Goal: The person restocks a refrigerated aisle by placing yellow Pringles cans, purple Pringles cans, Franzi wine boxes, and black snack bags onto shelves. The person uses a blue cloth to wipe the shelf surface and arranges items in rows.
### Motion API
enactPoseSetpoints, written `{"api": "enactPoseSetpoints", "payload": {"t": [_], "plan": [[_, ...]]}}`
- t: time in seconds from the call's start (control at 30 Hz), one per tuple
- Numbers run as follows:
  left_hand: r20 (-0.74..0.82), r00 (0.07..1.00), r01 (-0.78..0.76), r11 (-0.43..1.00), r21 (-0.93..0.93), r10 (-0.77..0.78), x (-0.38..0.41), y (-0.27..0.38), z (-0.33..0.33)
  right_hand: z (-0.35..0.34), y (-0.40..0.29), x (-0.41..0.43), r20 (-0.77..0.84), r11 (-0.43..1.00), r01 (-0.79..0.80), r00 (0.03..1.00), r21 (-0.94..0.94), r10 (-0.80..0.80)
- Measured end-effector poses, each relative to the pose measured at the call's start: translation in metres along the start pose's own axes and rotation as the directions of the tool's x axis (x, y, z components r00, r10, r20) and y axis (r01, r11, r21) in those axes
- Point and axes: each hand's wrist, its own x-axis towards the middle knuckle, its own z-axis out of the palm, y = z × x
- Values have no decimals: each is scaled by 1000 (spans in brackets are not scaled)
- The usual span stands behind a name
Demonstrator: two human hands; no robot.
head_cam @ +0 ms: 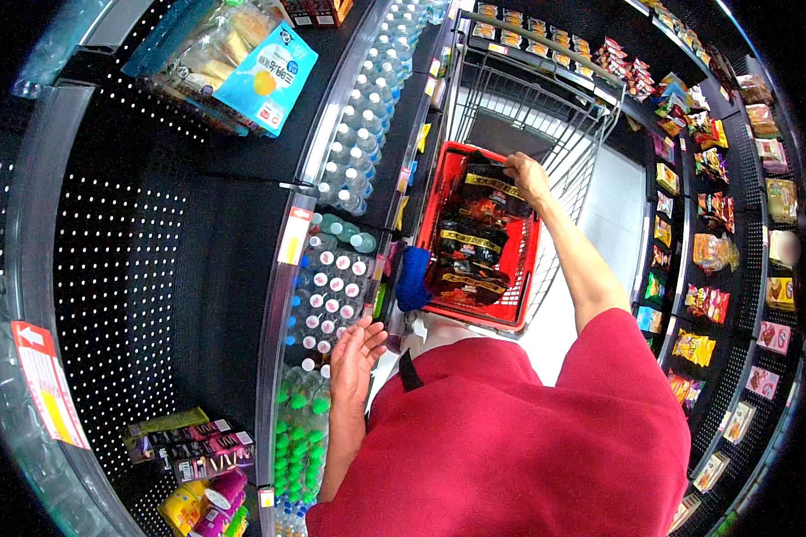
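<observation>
A red shopping basket (436,181) rests at the near end of a metal wire shopping cart (564,134). Several black food packets with yellow bands lie inside it, one behind another. My right hand (529,180) reaches over the basket, its fingers closed at the upper right corner of the farthest packet (487,188). The middle packet (473,241) and the nearest packet (467,285) are untouched. My left hand (357,356) is raised beside the drinks shelf, fingers slightly apart, holding nothing. A blue cloth-like item (413,278) hangs at the basket's left side.
On my left, shelves hold white-capped water bottles (359,154), dark drink bottles (329,288) and green-capped bottles (299,416). A blue-fronted food pack (269,80) sits on the upper left shelf. Snack bags (712,208) line the right shelves, beyond a strip of pale floor (618,188).
</observation>
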Motion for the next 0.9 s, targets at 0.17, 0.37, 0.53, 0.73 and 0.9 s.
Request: {"api": "enactPoseSetpoints", "payload": {"t": [0.17, 0.37, 0.53, 0.73, 0.9], "plan": [[-16, 1000, -3, 1000, 20, 3, 3, 2, 2, 35, 16, -11, -83, 1000, -26, 996, -9, 25], [-20, 1000, -10, 1000, -21, 9, 5, 0, -1, 56, -15, -65, -43, 997, 14, 999, -71, -18], [-41, 999, -27, 1000, 11, 28, 4, 2, -2, 54, -29, -79, -61, 992, -16, 998, -123, 8], [-158, 947, -242, 945, 218, 279, -6, 26, -7, 50, -45, -72, -147, 988, 25, 988, -153, -47], [-170, 701, -484, 638, 600, 692, -29, 57, -19, 89, -119, -99, 31, 941, -44, 999, 336, 36]]}}
